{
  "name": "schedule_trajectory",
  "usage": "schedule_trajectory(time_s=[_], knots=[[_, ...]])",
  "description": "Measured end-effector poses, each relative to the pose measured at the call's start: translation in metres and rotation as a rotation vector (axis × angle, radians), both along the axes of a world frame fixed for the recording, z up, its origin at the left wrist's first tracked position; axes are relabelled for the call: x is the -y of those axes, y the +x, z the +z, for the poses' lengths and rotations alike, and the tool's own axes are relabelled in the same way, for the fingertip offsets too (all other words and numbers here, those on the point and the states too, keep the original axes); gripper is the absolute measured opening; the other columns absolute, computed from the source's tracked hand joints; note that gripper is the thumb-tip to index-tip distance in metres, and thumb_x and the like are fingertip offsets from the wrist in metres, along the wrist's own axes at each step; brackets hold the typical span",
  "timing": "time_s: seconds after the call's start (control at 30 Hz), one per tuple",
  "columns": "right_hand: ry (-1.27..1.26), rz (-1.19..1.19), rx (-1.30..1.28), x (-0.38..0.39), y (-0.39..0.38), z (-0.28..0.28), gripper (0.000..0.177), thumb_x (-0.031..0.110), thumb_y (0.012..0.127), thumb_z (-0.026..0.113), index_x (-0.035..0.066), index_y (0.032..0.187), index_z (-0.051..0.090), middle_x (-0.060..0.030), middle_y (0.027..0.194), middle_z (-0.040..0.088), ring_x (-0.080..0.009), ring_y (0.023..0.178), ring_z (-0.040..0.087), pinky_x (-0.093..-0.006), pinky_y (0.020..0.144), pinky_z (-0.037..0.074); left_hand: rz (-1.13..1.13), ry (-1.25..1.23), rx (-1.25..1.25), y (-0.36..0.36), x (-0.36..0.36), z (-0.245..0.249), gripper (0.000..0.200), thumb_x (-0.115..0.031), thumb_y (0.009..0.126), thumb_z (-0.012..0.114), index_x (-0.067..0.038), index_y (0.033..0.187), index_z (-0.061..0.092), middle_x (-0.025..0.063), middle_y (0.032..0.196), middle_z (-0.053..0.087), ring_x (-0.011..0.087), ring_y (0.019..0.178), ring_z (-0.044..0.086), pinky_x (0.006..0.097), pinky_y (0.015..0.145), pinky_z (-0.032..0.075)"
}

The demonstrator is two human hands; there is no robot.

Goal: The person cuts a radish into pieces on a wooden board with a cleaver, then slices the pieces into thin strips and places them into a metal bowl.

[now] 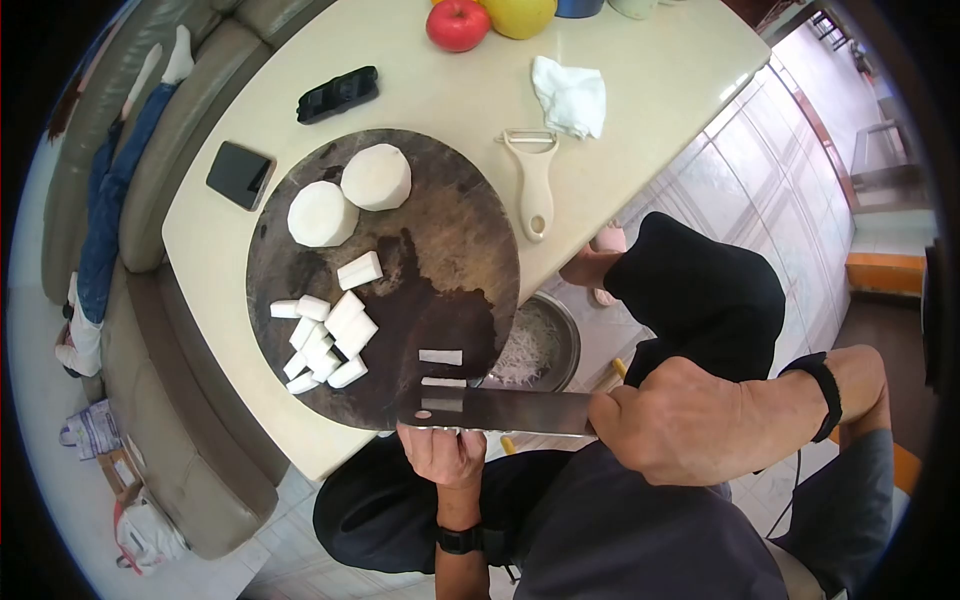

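My right hand (690,420) is wrapped round the handle of a cleaver (520,411), whose broad blade reaches left over the near edge of the round wooden cutting board (450,215). Close against the blade's near side is my left hand (440,455), its fingers bent together and their tips partly hidden by the blade. Just past the blade lie thin white radish slices (440,356). Several cut radish blocks (346,322) are heaped at the board's left. Two thick radish rounds (376,178) rest at its far side.
A peeler (535,185), a white cloth (570,97), a phone (240,175), a black object (338,94) and a red apple (458,24) are on the table. Below its edge stands a metal bowl (572,345) of white shreds. Another person's legs (105,220) stretch along the sofa.
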State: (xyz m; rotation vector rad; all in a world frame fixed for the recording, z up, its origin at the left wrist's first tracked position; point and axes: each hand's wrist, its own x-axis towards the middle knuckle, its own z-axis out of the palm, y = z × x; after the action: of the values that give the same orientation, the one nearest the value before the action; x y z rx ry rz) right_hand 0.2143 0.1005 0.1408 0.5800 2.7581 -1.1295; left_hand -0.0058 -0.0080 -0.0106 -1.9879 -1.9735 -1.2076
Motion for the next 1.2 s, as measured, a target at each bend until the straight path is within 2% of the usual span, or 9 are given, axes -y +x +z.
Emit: schedule_trajectory(time_s=[0.23, 0.47, 0.57, 0.67, 0.77, 0.83, 0.87, 1.1, 1.2], knots=[[0.092, 0.021, 0.051, 0.004, -0.004, -0.001, 0.018, 0.004, 0.064, 0.062, -0.010, 0.069, 0.051, -0.0136, 0.054, 0.050, -0.0288, 0.048, 0.061, -0.0360, 0.040, 0.048, 0.019, -0.029, -0.048, -0.003, 0.008, -0.006, 0.025, -0.022, 0.079, 0.072, 0.001, 0.088, 0.067, 0.0189, 0.097, 0.065, 0.0413, 0.090, 0.061, 0.0493, 0.086, 0.046], [-0.016, 0.007, 0.049, 0.002, -0.010, -0.004, 0.019, 0.004, 0.064, 0.063, -0.013, 0.068, 0.056, -0.0153, 0.059, 0.052, -0.0302, 0.054, 0.063, -0.0351, 0.042, 0.048, 0.024, 0.042, -0.111, -0.005, 0.008, -0.009, 0.029, -0.028, 0.084, 0.068, -0.001, 0.093, 0.067, 0.0201, 0.099, 0.063, 0.0433, 0.091, 0.060, 0.0501, 0.079, 0.049], [-0.014, -0.035, -0.042, 0.003, -0.019, -0.015, 0.018, 0.004, 0.066, 0.063, -0.013, 0.071, 0.059, -0.0181, 0.066, 0.056, -0.0308, 0.059, 0.064, -0.0364, 0.045, 0.050, 0.007, -0.022, -0.107, -0.005, 0.008, -0.006, 0.027, -0.025, 0.083, 0.068, -0.001, 0.094, 0.066, 0.0192, 0.098, 0.063, 0.0432, 0.092, 0.061, 0.0490, 0.079, 0.049], [0.095, 0.002, -0.104, 0.005, -0.028, -0.025, 0.024, 0.007, 0.066, 0.063, -0.010, 0.075, 0.049, -0.0128, 0.055, 0.053, -0.0269, 0.048, 0.060, -0.0358, 0.039, 0.045, -0.006, -0.009, -0.078, -0.006, 0.006, -0.007, 0.018, -0.014, 0.080, 0.067, 0.000, 0.091, 0.067, 0.0190, 0.095, 0.064, 0.0418, 0.087, 0.061, 0.0476, 0.077, 0.049], [0.111, 0.015, -0.034, 0.004, -0.027, -0.019, 0.023, 0.007, 0.067, 0.063, -0.010, 0.077, 0.050, -0.0143, 0.055, 0.054, -0.0293, 0.049, 0.060, -0.0382, 0.041, 0.046, -0.006, 0.008, -0.041, -0.004, 0.004, -0.005, 0.012, -0.002, 0.073, 0.067, 0.001, 0.084, 0.065, 0.0163, 0.089, 0.064, 0.0360, 0.079, 0.059, 0.0435, 0.076, 0.048], [-0.027, 0.001, 0.132, 0.002, -0.020, -0.009, 0.017, 0.002, 0.068, 0.063, -0.012, 0.077, 0.059, -0.0216, 0.068, 0.059, -0.0352, 0.062, 0.065, -0.0408, 0.051, 0.052, -0.047, 0.037, -0.026, -0.004, 0.002, -0.002, 0.012, 0.001, 0.071, 0.065, 0.002, 0.083, 0.065, 0.0160, 0.087, 0.063, 0.0364, 0.078, 0.058, 0.0434, 0.076, 0.047], [-0.019, 0.011, 0.131, 0.002, -0.016, -0.008, 0.017, 0.002, 0.068, 0.063, -0.012, 0.077, 0.059, -0.0216, 0.068, 0.059, -0.0352, 0.062, 0.065, -0.0408, 0.051, 0.052, -0.043, 0.032, -0.061, -0.007, 0.005, -0.006, 0.011, 0.007, 0.067, 0.063, 0.005, 0.077, 0.062, 0.0149, 0.079, 0.058, 0.0358, 0.074, 0.058, 0.0410, 0.069, 0.050], [0.018, -0.109, 0.112, 0.002, -0.007, -0.012, 0.017, 0.005, 0.069, 0.063, -0.008, 0.075, 0.053, -0.0191, 0.062, 0.058, -0.0357, 0.057, 0.064, -0.0413, 0.048, 0.051, -0.050, 0.092, 0.014, 0.004, -0.006, 0.004, 0.013, 0.009, 0.066, 0.063, 0.005, 0.078, 0.063, 0.0152, 0.085, 0.058, 0.0337, 0.078, 0.058, 0.0432, 0.071, 0.050], [-0.006, -0.088, 0.065, 0.007, -0.006, -0.006, 0.017, 0.004, 0.069, 0.063, -0.008, 0.074, 0.052, -0.0186, 0.060, 0.057, -0.0349, 0.055, 0.063, -0.0409, 0.047, 0.050, -0.022, 0.049, 0.015, 0.000, 0.003, -0.004, 0.015, 0.003, 0.073, 0.067, 0.002, 0.088, 0.065, 0.0147, 0.092, 0.062, 0.0366, 0.087, 0.058, 0.0451, 0.083, 0.047]])
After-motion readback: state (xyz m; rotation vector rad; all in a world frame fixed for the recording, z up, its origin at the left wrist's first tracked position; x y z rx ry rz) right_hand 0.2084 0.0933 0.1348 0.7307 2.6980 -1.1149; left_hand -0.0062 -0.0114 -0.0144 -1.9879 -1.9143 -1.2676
